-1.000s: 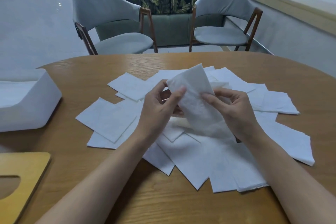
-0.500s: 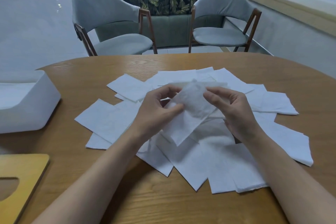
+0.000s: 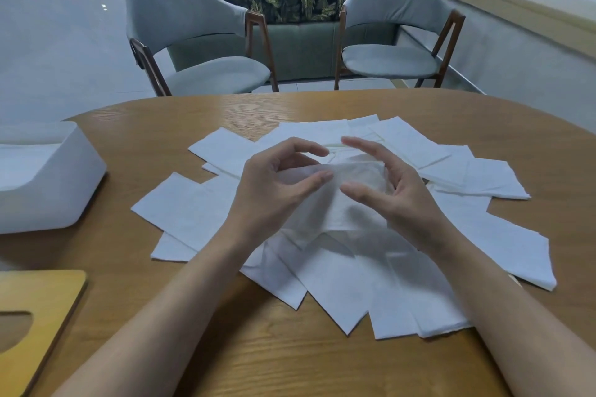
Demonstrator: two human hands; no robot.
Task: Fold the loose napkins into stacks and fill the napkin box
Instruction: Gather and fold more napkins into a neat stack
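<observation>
Head view shows both hands over the pile of loose napkins (image 3: 193,206), which lies spread on the table (image 3: 290,364) to the right of the white napkin box (image 3: 42,180). One napkin (image 3: 354,171) hangs crumpled between them, just above the pile. A second ago it stood up as a tall strip, pinched by both hands; it has since sunk low and bunched. The left hand (image 3: 277,190) has its thumb laid on the napkin's edge and its forefinger curled clear above. The right hand (image 3: 396,190) has spread forefinger and thumb apart, with the napkin reaching toward its palm. Whether the hidden fingers of either hand grasp it, I cannot tell. The pile, the box and the wooden lid (image 3: 48,293) nearer than the box lie as before.
</observation>
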